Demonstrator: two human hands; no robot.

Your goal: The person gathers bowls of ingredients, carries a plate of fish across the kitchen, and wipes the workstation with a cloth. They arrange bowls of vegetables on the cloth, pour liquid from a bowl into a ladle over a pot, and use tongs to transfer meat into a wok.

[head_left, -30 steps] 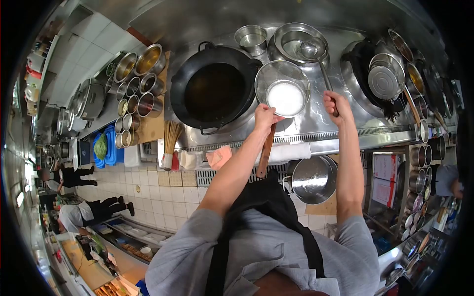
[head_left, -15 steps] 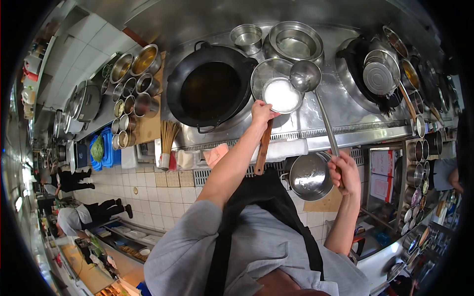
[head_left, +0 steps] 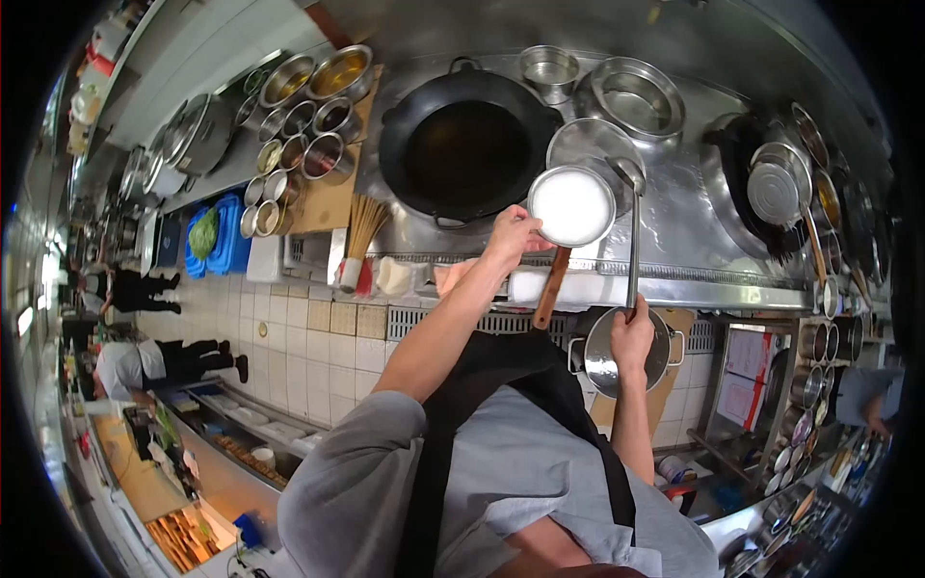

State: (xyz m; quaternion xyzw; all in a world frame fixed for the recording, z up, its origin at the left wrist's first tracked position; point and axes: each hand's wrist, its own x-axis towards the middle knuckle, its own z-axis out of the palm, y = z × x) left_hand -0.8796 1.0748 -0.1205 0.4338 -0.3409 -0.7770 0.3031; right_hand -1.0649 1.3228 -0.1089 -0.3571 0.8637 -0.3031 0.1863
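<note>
My left hand (head_left: 514, 237) grips the top of the wooden handle (head_left: 550, 287) of a small round pan (head_left: 571, 205) filled with something white. The pan is held over the steel stove top, just in front of a shallow steel bowl (head_left: 590, 143). My right hand (head_left: 631, 336) holds the end of a long steel ladle (head_left: 633, 241). The ladle's bowl (head_left: 631, 174) sits at the pan's right rim. A large black wok (head_left: 467, 144) with dark liquid lies to the left of the pan.
Steel pots (head_left: 636, 94) stand behind the wok, and seasoning tins (head_left: 299, 154) and a bundle of sticks (head_left: 361, 229) lie to its left. A second burner with a lidded pan (head_left: 774, 188) is on the right. A steel pot (head_left: 602, 358) hangs below the counter. Other people (head_left: 145, 361) work far left.
My right hand drew the ladle back from the far steel basin toward my body, so its bowl is now at the pan's rim. My left hand brought the white-filled pan slightly nearer.
</note>
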